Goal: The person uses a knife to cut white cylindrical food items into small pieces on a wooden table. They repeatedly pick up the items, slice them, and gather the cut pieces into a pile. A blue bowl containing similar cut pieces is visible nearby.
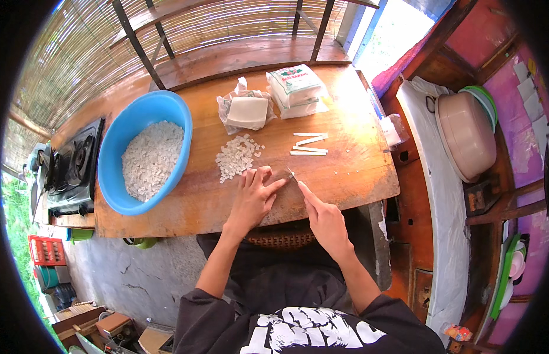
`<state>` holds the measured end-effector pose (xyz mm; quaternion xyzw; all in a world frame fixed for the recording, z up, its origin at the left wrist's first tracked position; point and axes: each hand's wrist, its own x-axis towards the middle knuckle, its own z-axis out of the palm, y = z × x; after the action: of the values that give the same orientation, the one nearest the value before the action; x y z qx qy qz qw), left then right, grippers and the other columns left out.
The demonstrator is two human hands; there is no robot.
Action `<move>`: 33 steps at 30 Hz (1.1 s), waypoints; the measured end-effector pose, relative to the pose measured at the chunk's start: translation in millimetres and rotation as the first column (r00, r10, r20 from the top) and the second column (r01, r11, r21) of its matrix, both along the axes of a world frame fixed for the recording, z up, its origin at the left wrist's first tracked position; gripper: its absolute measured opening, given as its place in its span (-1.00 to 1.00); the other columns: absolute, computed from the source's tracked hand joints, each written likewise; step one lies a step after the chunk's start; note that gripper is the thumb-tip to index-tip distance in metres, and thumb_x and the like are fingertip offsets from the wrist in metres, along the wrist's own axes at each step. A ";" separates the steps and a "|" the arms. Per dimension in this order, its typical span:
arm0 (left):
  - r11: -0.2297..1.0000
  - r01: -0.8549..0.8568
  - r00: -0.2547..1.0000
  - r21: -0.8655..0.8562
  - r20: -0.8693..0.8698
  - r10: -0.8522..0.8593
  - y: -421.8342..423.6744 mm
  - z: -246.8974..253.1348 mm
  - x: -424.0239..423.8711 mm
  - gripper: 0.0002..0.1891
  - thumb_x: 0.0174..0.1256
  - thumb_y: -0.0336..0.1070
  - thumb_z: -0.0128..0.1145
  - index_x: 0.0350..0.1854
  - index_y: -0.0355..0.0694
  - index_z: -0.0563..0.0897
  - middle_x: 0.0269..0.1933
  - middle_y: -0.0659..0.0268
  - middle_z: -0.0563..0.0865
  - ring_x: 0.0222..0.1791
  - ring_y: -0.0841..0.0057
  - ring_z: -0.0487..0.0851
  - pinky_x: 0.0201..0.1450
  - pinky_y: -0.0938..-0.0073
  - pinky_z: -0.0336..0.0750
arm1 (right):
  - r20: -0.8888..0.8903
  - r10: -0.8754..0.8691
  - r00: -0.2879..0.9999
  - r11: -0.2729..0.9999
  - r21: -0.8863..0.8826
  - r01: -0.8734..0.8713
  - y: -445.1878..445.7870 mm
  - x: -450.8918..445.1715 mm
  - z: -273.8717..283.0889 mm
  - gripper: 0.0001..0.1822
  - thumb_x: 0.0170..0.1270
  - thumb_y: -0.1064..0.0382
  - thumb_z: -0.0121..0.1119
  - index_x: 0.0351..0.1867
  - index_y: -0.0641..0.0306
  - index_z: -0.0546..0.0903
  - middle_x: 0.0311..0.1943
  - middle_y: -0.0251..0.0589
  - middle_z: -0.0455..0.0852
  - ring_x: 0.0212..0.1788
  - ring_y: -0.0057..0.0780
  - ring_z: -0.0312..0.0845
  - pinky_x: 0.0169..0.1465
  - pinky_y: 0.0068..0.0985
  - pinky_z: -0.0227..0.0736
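My right hand (325, 221) holds a small knife (292, 173), its index finger laid along it and its blade tip low over the wooden table. To its left, my left hand (253, 199) rests on the table with bent fingers, thumb and index finger towards the blade; whether it pinches a small piece I cannot tell. Beyond it lies a pile of small white cut pieces (236, 155). Several thin white strips (309, 149) lie beyond the knife. Farther back, a stack of white square sheets (248, 111) sits on an opened plastic wrapper, beside sealed packs (296, 86).
A blue basin (107, 163) of white cut pieces stands on the wooden table (203, 212) at the left, near a gas stove (75, 168). A wooden rack (239, 59) stands along the back. At the right, a pinkish tub (467, 132) leans on a covered ledge.
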<state>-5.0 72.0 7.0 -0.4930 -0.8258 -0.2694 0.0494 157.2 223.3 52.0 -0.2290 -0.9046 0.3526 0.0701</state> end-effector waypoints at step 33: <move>0.999 -0.035 0.999 0.013 0.021 0.035 -25.4 6.3 9.3 -0.75 0.29 -0.36 0.37 0.00 -0.04 0.81 0.38 0.26 0.59 0.48 0.21 0.43 0.77 -0.12 0.00 | -0.029 0.052 0.998 0.999 -0.012 -0.052 -14.1 -11.4 -4.3 -0.49 0.68 0.21 0.09 0.60 -0.18 0.50 -0.30 0.31 0.74 -0.16 0.30 0.75 -0.13 0.07 0.60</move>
<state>4.4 46.6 13.3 -0.4752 -0.8331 -0.2791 0.0487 145.9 209.3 47.7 -0.2008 -0.9069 0.3632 0.0722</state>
